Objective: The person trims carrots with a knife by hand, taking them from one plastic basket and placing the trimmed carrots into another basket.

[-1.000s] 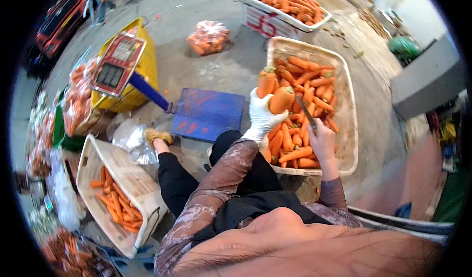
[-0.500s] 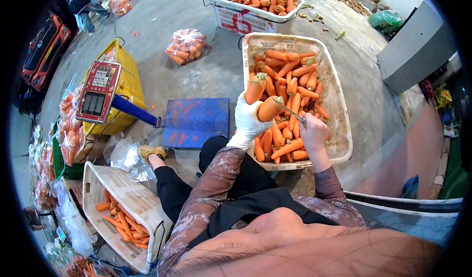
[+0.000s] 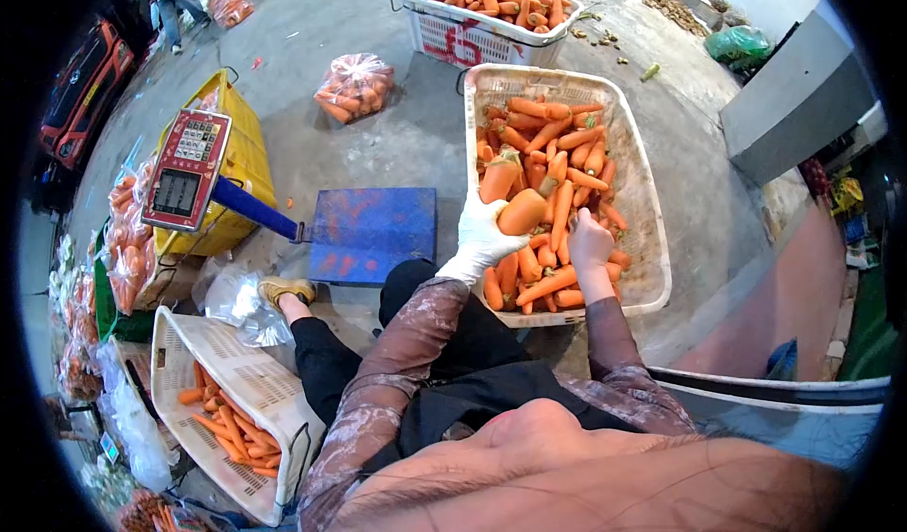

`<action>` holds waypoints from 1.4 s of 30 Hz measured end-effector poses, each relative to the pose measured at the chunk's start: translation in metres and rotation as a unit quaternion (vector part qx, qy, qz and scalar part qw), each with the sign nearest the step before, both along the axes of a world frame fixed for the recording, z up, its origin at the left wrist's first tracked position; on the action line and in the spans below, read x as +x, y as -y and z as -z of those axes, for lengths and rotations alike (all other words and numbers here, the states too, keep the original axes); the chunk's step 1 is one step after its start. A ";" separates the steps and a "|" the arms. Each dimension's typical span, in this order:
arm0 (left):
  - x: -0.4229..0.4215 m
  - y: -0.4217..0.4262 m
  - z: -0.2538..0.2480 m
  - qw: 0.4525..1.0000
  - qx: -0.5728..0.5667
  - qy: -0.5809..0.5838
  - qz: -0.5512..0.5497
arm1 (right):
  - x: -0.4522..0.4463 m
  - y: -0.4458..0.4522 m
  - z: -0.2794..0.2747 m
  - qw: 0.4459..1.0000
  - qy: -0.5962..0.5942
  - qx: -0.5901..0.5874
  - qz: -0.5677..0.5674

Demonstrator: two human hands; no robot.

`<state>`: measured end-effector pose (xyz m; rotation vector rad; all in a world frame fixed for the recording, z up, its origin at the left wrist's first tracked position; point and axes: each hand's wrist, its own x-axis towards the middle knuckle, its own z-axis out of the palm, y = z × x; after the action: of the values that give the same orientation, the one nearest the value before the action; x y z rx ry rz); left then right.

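My left hand [image 3: 480, 239], in a white glove, is closed around two thick carrots. One carrot [image 3: 497, 180] points up and away; the other carrot [image 3: 522, 213] lies nearer my right hand, its cut end facing right. Bare and closed, my right hand [image 3: 590, 241] is just right of them, above the heap. The small knife seen in it earlier is hard to make out now. Both hands are over a white plastic crate [image 3: 652, 201] holding many loose carrots [image 3: 567, 140].
Left of the crate is a blue scale platform [image 3: 373, 234] with a red display [image 3: 187, 168]. Bagged carrots [image 3: 355, 88] lie beyond it. Another full crate [image 3: 482, 41] stands ahead. A tilted white crate [image 3: 250, 362] is by my left leg, and a grey pillar [image 3: 794, 107] rises right.
My right hand has drawn slightly right and down, away from the carrot ends, and the knife blade no longer shows against them. My left hand still holds both carrots, turned a little.
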<state>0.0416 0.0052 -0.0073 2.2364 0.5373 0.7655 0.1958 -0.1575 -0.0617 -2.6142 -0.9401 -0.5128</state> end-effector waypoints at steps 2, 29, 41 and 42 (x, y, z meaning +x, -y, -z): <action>-0.007 0.000 -0.007 0.991 -0.062 0.065 0.103 | 0.018 0.011 0.012 0.972 -0.127 -0.176 0.085; -0.014 0.010 -0.017 0.987 0.032 0.087 0.130 | 0.018 0.001 -0.006 0.975 -0.058 -0.210 0.045; -0.049 -0.054 -0.013 0.432 -0.768 0.454 0.127 | 0.010 0.032 0.054 0.931 -0.311 -0.180 0.058; -0.059 -0.059 -0.014 0.466 -0.751 0.459 0.091 | 0.017 0.036 0.065 0.927 -0.314 -0.198 0.060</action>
<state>-0.0170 0.0637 0.0063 0.0445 0.1613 0.7077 0.2127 -0.1936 -0.1266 -2.8912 -0.7155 0.5342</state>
